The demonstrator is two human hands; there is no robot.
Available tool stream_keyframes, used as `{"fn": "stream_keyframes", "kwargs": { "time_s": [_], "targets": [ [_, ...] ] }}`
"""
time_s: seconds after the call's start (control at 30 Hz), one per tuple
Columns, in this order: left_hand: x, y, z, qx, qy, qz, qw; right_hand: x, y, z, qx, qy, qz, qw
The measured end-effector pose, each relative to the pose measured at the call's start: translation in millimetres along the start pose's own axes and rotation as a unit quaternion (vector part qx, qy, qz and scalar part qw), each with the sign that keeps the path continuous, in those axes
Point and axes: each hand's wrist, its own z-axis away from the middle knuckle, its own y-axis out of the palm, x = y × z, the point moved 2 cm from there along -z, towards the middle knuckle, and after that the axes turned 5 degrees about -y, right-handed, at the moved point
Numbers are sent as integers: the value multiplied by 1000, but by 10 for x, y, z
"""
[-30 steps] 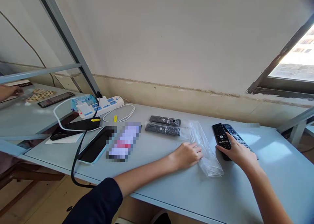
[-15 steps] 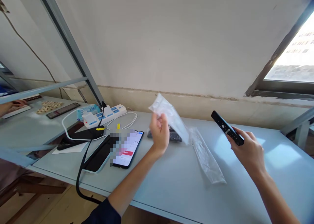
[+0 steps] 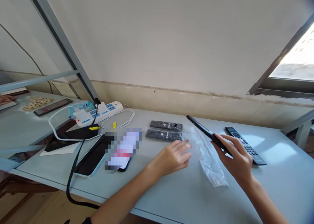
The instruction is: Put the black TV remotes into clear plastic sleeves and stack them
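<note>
My right hand grips a black remote control, tilted with its narrow side toward me, above the table. Beneath and to the right of that hand, another black remote lies button side up on the table. My left hand is low over the table, fingers apart and loosely bent, beside crumpled clear plastic sleeves. Whether its fingertips touch the plastic is hard to make out. Just beyond it lie two dark remotes, a rear one and a front one, apparently in clear wrapping.
To the left are a phone with a lit screen, a dark phone, a white power strip and cables. A metal frame post divides off a neighbouring table, where another person's hand shows. The wall borders the back.
My left hand has come down and right, and the raised plastic sleeve is lowered. My right hand has shifted left and turned its remote edge-on. The other remotes now show more plainly.
</note>
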Motion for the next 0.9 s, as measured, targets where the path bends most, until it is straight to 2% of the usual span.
{"fn": "stream_keyframes", "kwargs": {
  "time_s": [0.13, 0.2, 0.27, 0.4, 0.53, 0.63, 0.77, 0.9],
  "targets": [
    [-38, 85, 41, 161, -37, 44, 985, 41, -16, 28, 8, -103, -19, 994],
    [-55, 83, 45, 204, -71, 55, 975, 68, -42, 23, 2, -137, -16, 990],
    [-67, 90, 56, 217, -106, 60, 968, 101, -66, 6, -3, -154, 10, 988],
    [-57, 186, 122, 215, -167, 33, 962, 153, -100, -16, -60, -181, 48, 980],
    [-29, 274, 167, 201, -166, 22, 965, 95, -103, 28, -94, -186, 39, 977],
    [2, 276, 160, 168, -177, 45, 969, 1, -100, 58, -117, -180, 71, 974],
    [37, 258, 151, 112, -203, 66, 970, -75, -115, 57, -219, -220, 24, 950],
    [20, 248, 138, 77, -219, 74, 970, -86, -131, 48, -239, -209, 13, 948]
  ]
}}
